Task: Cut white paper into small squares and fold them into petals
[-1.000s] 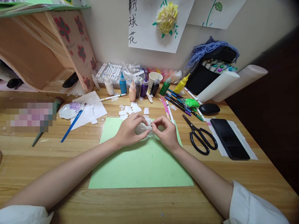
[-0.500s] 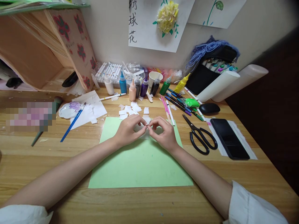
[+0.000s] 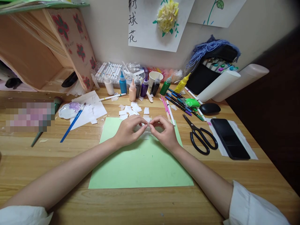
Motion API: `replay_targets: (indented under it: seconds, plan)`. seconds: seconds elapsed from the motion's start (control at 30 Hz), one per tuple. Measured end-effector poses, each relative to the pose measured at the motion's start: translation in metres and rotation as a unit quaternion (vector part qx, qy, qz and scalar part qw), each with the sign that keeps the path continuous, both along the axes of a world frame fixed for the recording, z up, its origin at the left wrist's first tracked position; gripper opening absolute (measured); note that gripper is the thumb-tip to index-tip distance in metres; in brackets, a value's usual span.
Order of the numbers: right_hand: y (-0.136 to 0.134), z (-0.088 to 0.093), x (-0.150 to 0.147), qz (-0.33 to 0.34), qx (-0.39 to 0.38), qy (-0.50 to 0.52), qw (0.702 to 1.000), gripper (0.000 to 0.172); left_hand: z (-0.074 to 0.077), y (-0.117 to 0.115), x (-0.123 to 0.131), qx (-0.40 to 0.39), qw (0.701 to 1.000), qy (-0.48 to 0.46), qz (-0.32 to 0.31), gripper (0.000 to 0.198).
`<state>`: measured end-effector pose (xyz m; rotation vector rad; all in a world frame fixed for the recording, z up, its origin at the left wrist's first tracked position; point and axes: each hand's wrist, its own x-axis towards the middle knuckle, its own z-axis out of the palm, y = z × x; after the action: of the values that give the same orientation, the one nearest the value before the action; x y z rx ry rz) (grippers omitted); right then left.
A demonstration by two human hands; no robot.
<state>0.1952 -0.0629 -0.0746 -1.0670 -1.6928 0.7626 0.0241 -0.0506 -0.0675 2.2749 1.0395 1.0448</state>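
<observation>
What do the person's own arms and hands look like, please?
The left hand and right hand are bare, with no gloves, rings or watch visible. The forearms are uncovered too, below loose, creased white sleeves.

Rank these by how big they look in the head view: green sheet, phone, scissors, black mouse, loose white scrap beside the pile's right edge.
1. Green sheet
2. Phone and scissors: too close to rank
3. Black mouse
4. Loose white scrap

Soft shadows; stretched edges
</observation>
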Motion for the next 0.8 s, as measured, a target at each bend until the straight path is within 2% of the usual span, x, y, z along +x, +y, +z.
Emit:
replay_targets:
  seconds: [0.8]
  plan:
    - [0.0012,-0.0033,0.0008,0.009,-0.017,0.013,1.000,0.004,0.0020,-0.0004,-0.0001,0.004,1.000,-0.006,0.000,0.014]
